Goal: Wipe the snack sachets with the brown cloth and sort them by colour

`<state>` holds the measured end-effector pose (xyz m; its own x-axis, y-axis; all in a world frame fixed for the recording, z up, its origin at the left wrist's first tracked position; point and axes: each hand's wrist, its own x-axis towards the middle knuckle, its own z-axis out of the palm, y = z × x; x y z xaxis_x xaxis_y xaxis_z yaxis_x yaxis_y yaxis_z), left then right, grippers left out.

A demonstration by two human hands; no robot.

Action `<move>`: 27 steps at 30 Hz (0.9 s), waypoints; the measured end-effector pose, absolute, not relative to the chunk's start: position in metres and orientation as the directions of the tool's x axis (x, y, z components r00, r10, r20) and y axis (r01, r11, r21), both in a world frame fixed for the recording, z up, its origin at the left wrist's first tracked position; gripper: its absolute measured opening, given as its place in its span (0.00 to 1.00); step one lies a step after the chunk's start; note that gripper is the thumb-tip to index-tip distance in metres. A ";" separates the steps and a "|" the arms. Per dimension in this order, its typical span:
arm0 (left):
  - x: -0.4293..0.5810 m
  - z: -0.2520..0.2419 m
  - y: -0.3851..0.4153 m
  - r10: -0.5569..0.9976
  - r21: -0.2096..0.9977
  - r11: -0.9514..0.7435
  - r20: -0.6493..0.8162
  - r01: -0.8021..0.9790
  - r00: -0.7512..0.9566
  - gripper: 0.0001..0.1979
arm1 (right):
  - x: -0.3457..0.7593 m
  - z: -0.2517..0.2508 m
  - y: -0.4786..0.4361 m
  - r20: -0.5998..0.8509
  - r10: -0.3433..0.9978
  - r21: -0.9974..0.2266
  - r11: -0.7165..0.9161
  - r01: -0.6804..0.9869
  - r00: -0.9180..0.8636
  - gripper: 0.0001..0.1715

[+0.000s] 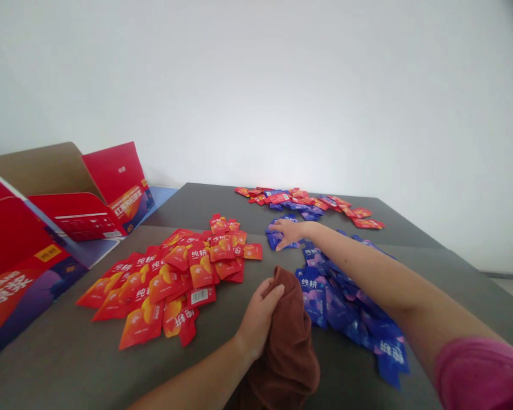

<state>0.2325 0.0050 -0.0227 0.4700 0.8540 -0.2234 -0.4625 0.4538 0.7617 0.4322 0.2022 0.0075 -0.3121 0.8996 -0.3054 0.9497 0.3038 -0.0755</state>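
Note:
A brown cloth [289, 341] hangs from my left hand [260, 316], whose fingers are wrapped round its upper edge at the near middle of the table. My right hand [287, 232] reaches farther out, fingers spread, resting on blue sachets [273, 240]; whether it grips one is hidden. Beneath and beside my right forearm lies a heap of blue sachets [340, 302]. To the left of my left hand spreads a heap of red sachets [200, 265], overlapping one another.
Mixed red and blue sachets [299, 199] lie along the table's far edge by the wall. An open red carton [122, 182] stands at the left, behind another red box [17, 279]. The dark table [222, 364] extends right.

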 end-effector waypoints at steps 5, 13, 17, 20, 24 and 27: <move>0.232 -0.021 0.004 0.854 0.768 0.447 -0.215 -0.458 0.473 0.14 | 0.448 0.002 0.209 -0.313 0.938 -0.100 0.122 0.987 -0.148 0.59; 0.234 -0.022 0.006 0.850 0.768 0.457 -0.229 -0.449 0.474 0.16 | 0.442 -0.012 0.194 -0.239 0.916 -0.228 0.271 0.935 -0.323 0.48; 0.233 -0.024 0.007 0.861 0.775 0.440 -0.220 -0.454 0.459 0.16 | 0.438 -0.013 0.187 -0.150 0.933 -0.244 0.285 0.927 -0.327 0.40; 0.233 -0.024 0.007 0.862 0.781 0.430 -0.206 -0.453 0.463 0.17 | 0.437 -0.016 0.183 -0.102 0.957 -0.224 0.245 0.943 -0.273 0.36; 0.232 -0.024 0.009 0.864 0.786 0.420 -0.195 -0.453 0.463 0.18 | 0.434 -0.019 0.174 -0.054 0.981 -0.212 0.173 0.962 -0.188 0.30; 0.232 -0.023 0.009 0.866 0.791 0.419 -0.201 -0.446 0.458 0.17 | 0.432 -0.019 0.165 -0.022 0.991 -0.251 0.123 0.960 -0.132 0.26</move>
<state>0.2321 0.0091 -0.0227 0.4577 0.8661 -0.2011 -0.4462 0.4194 0.7906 0.4324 0.1650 -0.0187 -0.1324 0.9909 -0.0222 0.9601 0.1226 -0.2514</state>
